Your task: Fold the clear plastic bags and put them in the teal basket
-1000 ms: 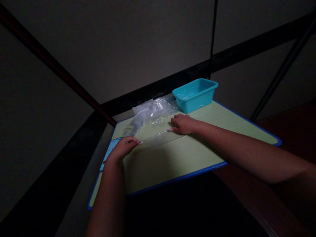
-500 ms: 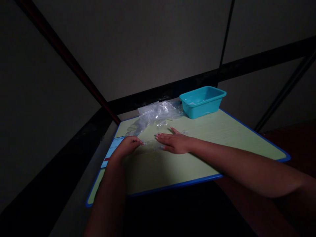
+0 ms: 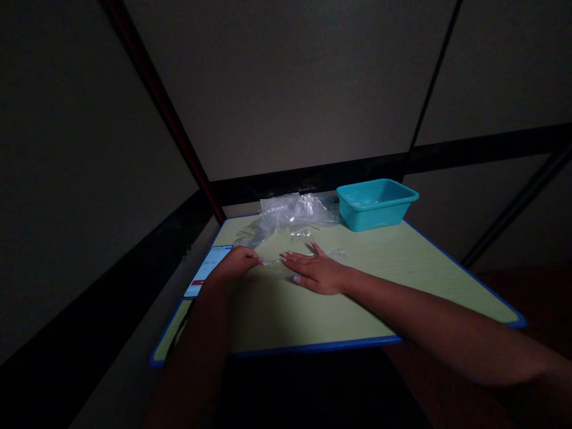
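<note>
Pinching one end of a clear plastic piece (image 3: 271, 262) between the thumb and fingers of the left hand (image 3: 243, 260), with the remaining fingers curling inward. Spreading the right hand (image 3: 315, 272) palm down across the same piece, pointing the fingers toward the left hand and covering the middle; not being able to tell how firmly. Showing the piece low on the yellowish table (image 3: 277, 322), in the gap between the hands and again just past the right hand's far side. Facing, just beyond the right fingertips, a small glossy plastic scrap (image 3: 302, 234), and behind that a crumpled heap of clear plastic (image 3: 290, 213). Having a turquoise basin (image 3: 374, 219) standing upright near the table's back right corner, just beside the heap. Overlapping, with the left wrist, a lit phone (image 3: 201, 275) lying by the left edge; not making out its blurred text. Facing a dark-banded wall (image 3: 290, 107) behind everything.
</note>
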